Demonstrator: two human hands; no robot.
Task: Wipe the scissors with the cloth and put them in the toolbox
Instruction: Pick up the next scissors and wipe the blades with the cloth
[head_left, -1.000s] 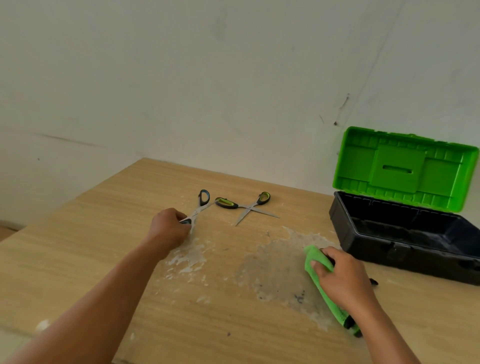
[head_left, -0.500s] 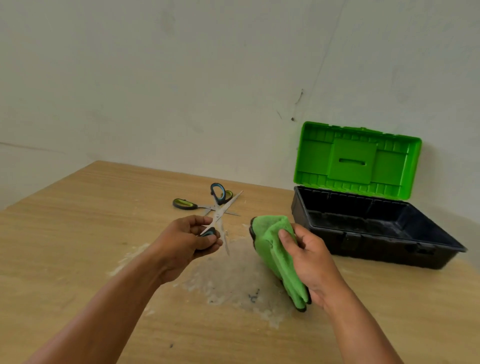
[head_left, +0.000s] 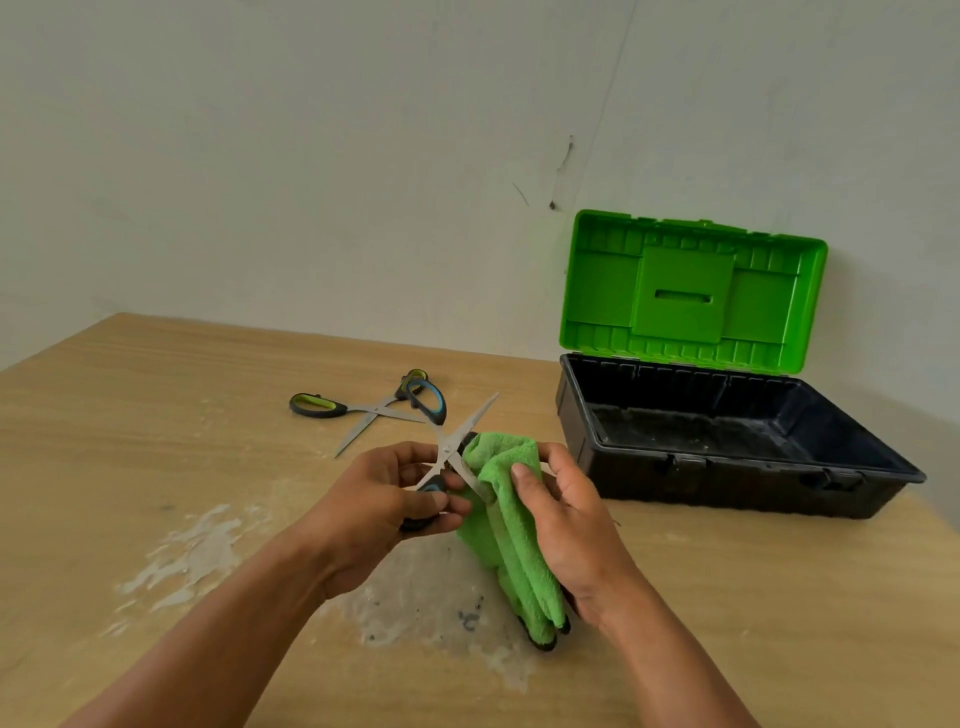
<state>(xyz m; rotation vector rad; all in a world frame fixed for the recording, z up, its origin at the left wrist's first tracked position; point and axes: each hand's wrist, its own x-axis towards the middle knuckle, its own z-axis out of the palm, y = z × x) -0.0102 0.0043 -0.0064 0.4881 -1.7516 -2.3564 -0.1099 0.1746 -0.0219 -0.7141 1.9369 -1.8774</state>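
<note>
Head view: scissors against cloth.
I see the left hand (head_left: 384, 501) gripping the spread scissors (head_left: 470, 423) by one handle; the right hand (head_left: 569, 525) clutches the cloth (head_left: 511, 545), touching one blade.

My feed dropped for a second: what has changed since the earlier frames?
The left hand lifted the blue-handled scissors off the table and holds them open. The right hand raised the green cloth from the table and brought it against one blade. The green-handled scissors still lie on the table; the toolbox is still open.
</note>
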